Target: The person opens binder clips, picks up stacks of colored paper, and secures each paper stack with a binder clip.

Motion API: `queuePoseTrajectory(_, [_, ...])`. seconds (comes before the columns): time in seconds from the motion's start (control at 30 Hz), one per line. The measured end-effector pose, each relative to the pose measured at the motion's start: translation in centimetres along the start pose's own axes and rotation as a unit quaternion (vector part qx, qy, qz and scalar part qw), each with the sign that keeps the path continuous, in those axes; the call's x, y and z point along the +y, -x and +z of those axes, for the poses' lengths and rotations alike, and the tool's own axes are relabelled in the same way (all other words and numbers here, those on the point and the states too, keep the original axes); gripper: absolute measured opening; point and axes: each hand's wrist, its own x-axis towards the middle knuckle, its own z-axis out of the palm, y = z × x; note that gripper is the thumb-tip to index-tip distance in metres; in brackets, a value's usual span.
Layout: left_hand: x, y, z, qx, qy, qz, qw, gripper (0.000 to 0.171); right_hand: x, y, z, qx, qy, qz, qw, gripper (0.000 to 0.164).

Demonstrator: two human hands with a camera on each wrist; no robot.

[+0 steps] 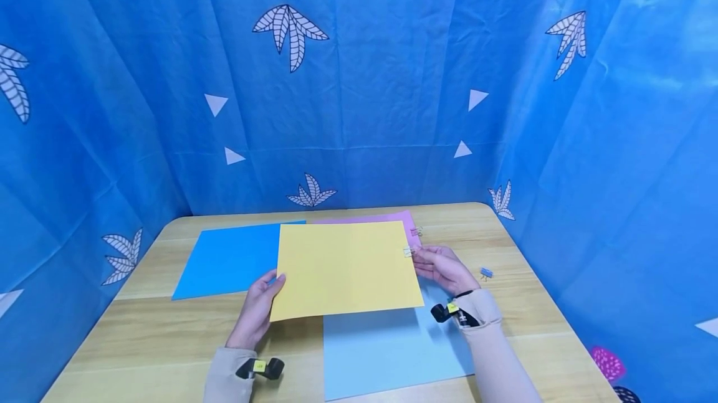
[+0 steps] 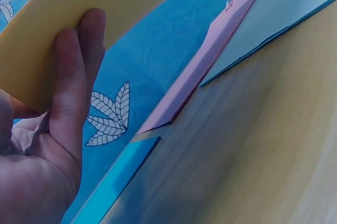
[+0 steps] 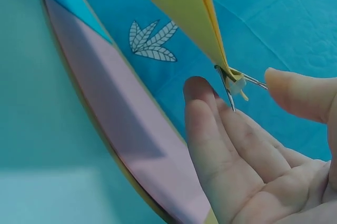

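Rectangular yellow paper sheets: edge was gripped by left hand. Small wire-handled binder clip: was pinched by right hand; uneven squeezing risked slippage.

Table, blue paper, pink paper, pale-blue paper, 1 clip

The held sheet is plain yellow, the curtain leaf-patterned blue.

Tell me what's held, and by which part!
Left hand holds the yellow sheet by its left edge; right hand is at the right-edge clip, grip unclear.
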Motion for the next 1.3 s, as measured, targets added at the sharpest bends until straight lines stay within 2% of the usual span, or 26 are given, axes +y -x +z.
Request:
queuePoseTrajectory(0.2, [-0.1,0.0,-0.1,0.002,0.002,-0.005,1.0000,0.066,-0.1,0.0,-0.1,-0.002,0.038,0.005,0.999,0.052])
queuePoseTrajectory(0.3, [0.0,0.1,-0.1,0.002,0.004,-0.003,1.0000,0.067,-0.1,0.2,-0.4,-0.014,0.065,0.006,0.998,0.060])
queuePoseTrajectory(0.37, [0.1,0.2,-0.3,0.006,0.002,-0.004,1.0000,0.067,-0.1,0.3,-0.5,-0.030,0.082,0.007,0.996,0.059])
queuePoseTrajectory(0.43, [0.2,0.2,-0.5,0.012,0.001,-0.007,0.9999,0.065,-0.2,0.5,-0.5,-0.054,0.098,0.009,0.994,0.054])
queuePoseTrajectory(0.6, [0.3,0.2,-0.7,0.011,0.033,-0.005,0.9994,0.060,-0.4,0.9,-0.1,-0.119,0.109,0.012,0.987,0.025])
queuePoseTrajectory(0.7, [0.3,0.2,-0.6,0.007,0.044,-0.004,0.9990,0.060,-0.5,1.1,0.3,-0.133,0.094,0.007,0.987,0.015])
queuePoseTrajectory(0.9, [0.9,0.6,-1.0,-0.004,0.017,0.000,0.9999,0.061,-0.6,1.3,0.9,-0.127,0.099,-0.006,0.987,0.012])
queuePoseTrajectory(1.03, [1.5,1.0,-1.8,-0.011,-0.008,-0.002,0.9999,0.066,-0.8,1.3,1.5,-0.127,0.110,-0.016,0.986,0.015])
queuePoseTrajectory(1.2, [1.3,1.9,-3.6,-0.028,-0.020,-0.007,0.9994,0.077,-0.9,1.5,3.1,-0.132,0.128,-0.022,0.983,0.026])
queuePoseTrajectory(1.3, [1.3,2.9,-5.0,-0.029,-0.054,-0.016,0.9980,0.077,-0.6,1.5,4.3,-0.134,0.144,-0.024,0.980,0.027])
